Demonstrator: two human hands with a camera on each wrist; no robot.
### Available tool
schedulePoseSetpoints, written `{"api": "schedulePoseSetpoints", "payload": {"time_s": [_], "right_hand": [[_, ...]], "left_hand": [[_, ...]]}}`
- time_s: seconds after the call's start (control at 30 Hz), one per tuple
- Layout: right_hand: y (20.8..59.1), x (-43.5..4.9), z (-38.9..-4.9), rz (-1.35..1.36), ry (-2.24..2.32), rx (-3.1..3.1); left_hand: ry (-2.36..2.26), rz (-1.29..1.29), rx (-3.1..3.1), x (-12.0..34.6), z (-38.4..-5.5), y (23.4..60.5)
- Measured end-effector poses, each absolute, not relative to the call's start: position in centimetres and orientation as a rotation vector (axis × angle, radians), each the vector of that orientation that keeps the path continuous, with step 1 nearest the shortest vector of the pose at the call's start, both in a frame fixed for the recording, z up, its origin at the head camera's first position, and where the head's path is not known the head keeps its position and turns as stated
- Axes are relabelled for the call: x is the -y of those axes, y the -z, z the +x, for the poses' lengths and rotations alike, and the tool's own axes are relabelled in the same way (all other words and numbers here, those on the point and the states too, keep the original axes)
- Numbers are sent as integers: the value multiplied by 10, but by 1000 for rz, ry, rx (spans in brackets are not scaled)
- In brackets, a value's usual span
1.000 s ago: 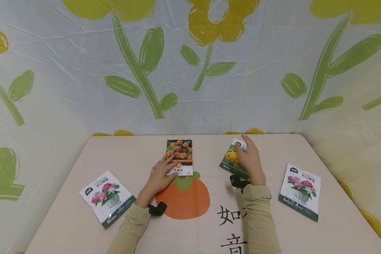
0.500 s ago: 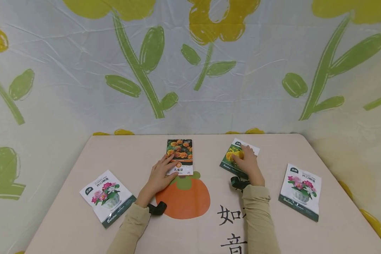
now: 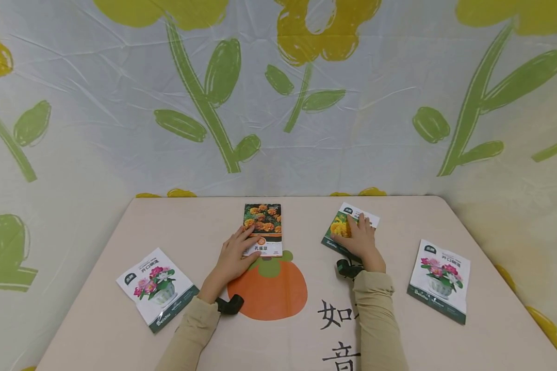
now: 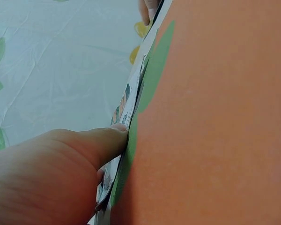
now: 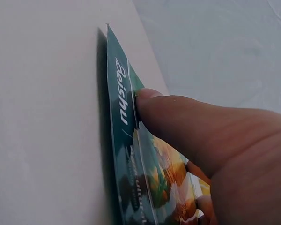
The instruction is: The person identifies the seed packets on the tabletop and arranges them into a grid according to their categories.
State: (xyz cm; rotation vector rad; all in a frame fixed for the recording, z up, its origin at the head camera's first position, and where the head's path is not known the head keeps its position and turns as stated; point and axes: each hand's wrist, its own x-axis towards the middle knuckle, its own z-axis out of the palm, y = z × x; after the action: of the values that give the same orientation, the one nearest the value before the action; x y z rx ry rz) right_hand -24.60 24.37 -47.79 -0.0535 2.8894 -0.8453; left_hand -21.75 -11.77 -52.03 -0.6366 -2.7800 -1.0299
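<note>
My left hand (image 3: pixel 232 260) rests with extended fingers on the lower left part of a seed packet with orange marigolds (image 3: pixel 266 216). In the left wrist view the thumb (image 4: pixel 107 140) lies at that packet's lower edge. Spread over a second seed packet, with yellow flowers (image 3: pixel 339 225) and a dark green band, is my right hand (image 3: pixel 363 242). Its thumb (image 5: pixel 164 105) presses on the packet's face beside the band lettered "Beishu" (image 5: pixel 119 89) in the right wrist view. That packet lies slanted near the far edge of the table.
Two white seed packets with pink potted flowers lie on the table (image 3: pixel 306 283), one at the left (image 3: pixel 162 299) and one at the right (image 3: pixel 441 278). An orange persimmon print (image 3: pixel 269 293) and black characters (image 3: pixel 336 314) mark the cloth. A flowered curtain (image 3: pixel 376 129) hangs behind.
My right hand has come down onto the yellow-flower packet, its fingers moving from above it to its face. The left hand and the other packets stay put.
</note>
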Motion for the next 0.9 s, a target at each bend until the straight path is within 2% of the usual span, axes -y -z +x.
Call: {"api": "schedulePoseSetpoints", "payload": {"time_s": [0.9], "right_hand": [[482, -239, -248, -96, 842, -2905]], "left_hand": [[1019, -605, 2863, 117, -219, 517]]}}
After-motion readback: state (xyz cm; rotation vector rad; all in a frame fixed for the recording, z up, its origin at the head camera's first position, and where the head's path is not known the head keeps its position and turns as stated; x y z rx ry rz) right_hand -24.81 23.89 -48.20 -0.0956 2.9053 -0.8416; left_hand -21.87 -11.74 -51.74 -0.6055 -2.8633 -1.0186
